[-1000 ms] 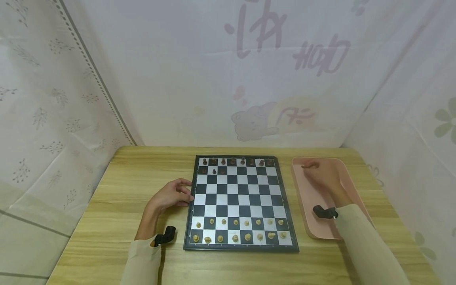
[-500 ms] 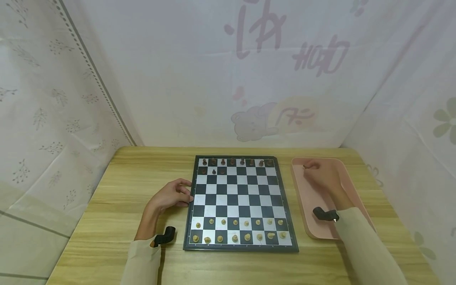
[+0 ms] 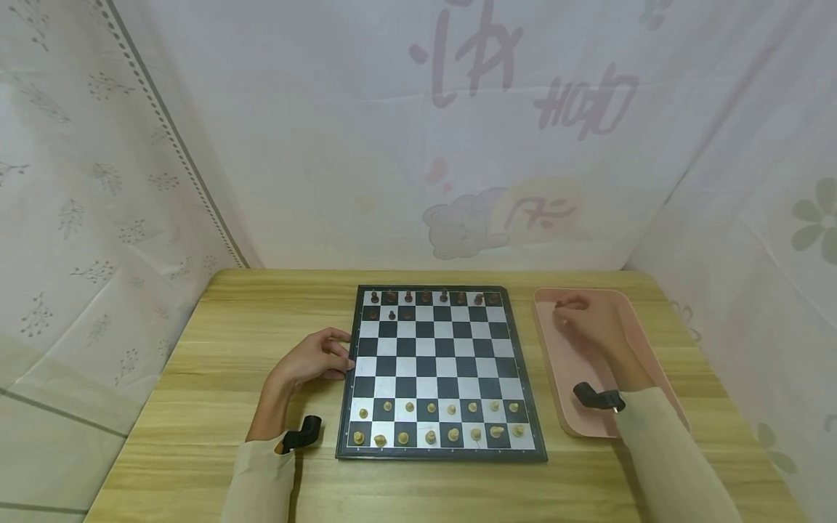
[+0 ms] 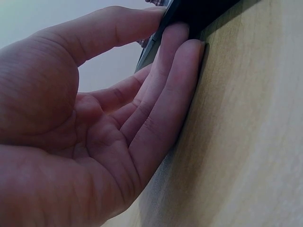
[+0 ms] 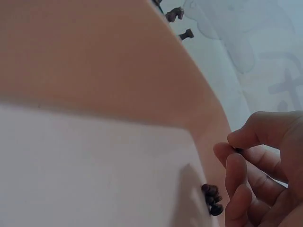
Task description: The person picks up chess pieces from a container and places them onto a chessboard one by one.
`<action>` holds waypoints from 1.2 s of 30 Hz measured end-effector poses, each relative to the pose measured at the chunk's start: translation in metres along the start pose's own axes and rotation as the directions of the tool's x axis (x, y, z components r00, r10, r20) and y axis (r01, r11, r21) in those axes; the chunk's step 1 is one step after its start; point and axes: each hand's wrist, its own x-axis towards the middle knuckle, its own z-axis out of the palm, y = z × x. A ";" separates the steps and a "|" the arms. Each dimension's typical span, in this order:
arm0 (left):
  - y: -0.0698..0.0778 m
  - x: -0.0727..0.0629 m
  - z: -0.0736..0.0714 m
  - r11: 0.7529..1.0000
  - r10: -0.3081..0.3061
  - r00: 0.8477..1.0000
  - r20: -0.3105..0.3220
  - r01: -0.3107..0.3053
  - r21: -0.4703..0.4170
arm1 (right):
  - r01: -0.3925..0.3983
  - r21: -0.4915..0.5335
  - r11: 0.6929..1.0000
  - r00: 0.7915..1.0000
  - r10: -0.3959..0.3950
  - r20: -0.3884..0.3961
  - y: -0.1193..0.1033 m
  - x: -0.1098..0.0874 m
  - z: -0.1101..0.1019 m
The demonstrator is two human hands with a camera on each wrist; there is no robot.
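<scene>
In the head view, my left hand is at the left edge of a black-and-white chessboard. The left wrist view has its thumb on the board's rim, with fingertips against the side and underside. Over the far end of a pink tray, my right hand pinches a small dark chess piece between thumb and index finger; most of it is hidden. Below those fingers, several dark chess pieces lie bunched by the tray wall.
Dark red chess pieces fill the board's far row, with a few pawns before them at the left. Two rows of cream pieces line the near side. A printed cloth hangs behind the wooden table.
Over the tray, my right hand has shifted only slightly, its fingers turning the small piece. The left hand stays at the board's edge, and the pieces on the board keep their places.
</scene>
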 end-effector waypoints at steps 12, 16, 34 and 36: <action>-0.001 0.001 -0.001 1.000 0.002 1.000 0.000 -0.002 0.003 | -0.002 0.100 0.995 0.999 -0.004 0.052 -0.035 -0.005 0.002; -0.001 0.001 -0.001 1.000 0.001 1.000 0.001 -0.001 0.002 | 0.036 0.092 0.995 0.999 -0.040 0.034 -0.050 -0.004 0.007; 0.001 0.001 0.000 1.000 -0.011 1.000 -0.005 0.011 -0.007 | 0.090 0.003 0.996 0.989 -0.089 0.120 -0.113 0.005 0.049; 0.001 0.000 0.000 1.000 -0.009 1.000 -0.004 0.009 -0.008 | 0.110 0.015 0.994 0.984 -0.111 0.137 -0.118 0.007 0.056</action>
